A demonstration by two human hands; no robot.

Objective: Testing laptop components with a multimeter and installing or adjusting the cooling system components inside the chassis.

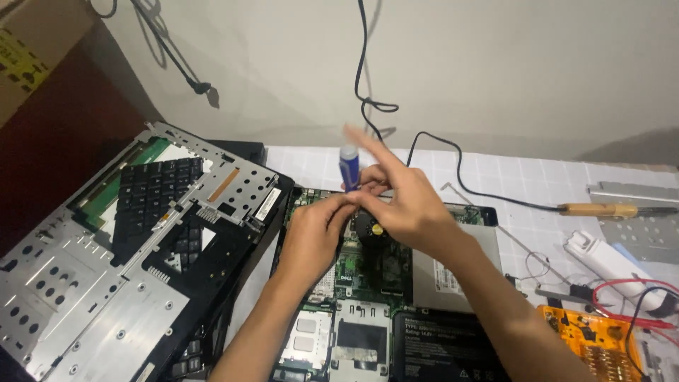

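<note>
Both hands are meeting over the opened laptop, working a blue-handled screwdriver.

I am seeing my right hand (407, 205) pinching the blue screwdriver (349, 168) near its top, forefinger lifting free and blurred, while my left hand (318, 230) is closing its fingertips on the lower shaft, just under the right. The screwdriver is standing nearly upright, long axis pointing down into the laptop base (368, 283) beside its one round fan (373, 230); both hands are touching it, the right higher. Outward: one detached keyboard frame (134, 240) is leaning to the left, one soldering iron (601, 209) and one orange multimeter (598, 343) are lying right on the counter (530, 177).
</note>
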